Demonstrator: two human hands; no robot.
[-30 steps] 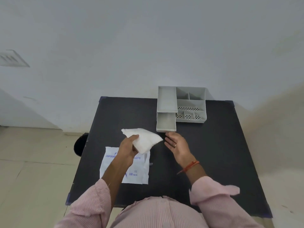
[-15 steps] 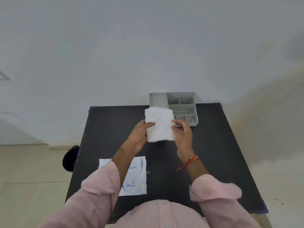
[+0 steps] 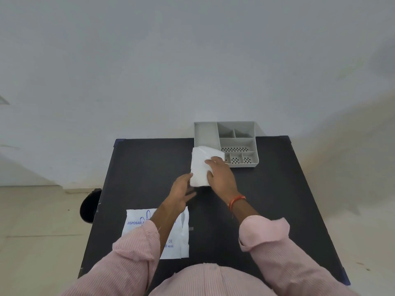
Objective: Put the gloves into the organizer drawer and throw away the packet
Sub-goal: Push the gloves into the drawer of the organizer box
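A folded white stack of gloves [image 3: 198, 167] lies in front of the grey organizer [image 3: 206, 133], over the spot where its pulled-out drawer stood; the drawer itself is hidden under the stack. My right hand [image 3: 221, 177] grips the gloves from the right, fingers laid over the top. My left hand [image 3: 181, 194] hovers just below and left of the stack, fingers spread and holding nothing. The flat white packet [image 3: 136, 228] with blue "DISPOSABLE" print lies at the near left of the black table [image 3: 277, 189], partly covered by my left forearm.
The organizer has several open compartments, some perforated [image 3: 235, 149], and stands at the table's far edge against the wall. A dark round bin [image 3: 88, 207] sits on the floor beside the table's left edge.
Both hands carried the gloves up to the organizer's drawer. My left hand has let go and drawn back toward me, while my right hand stays on the stack.
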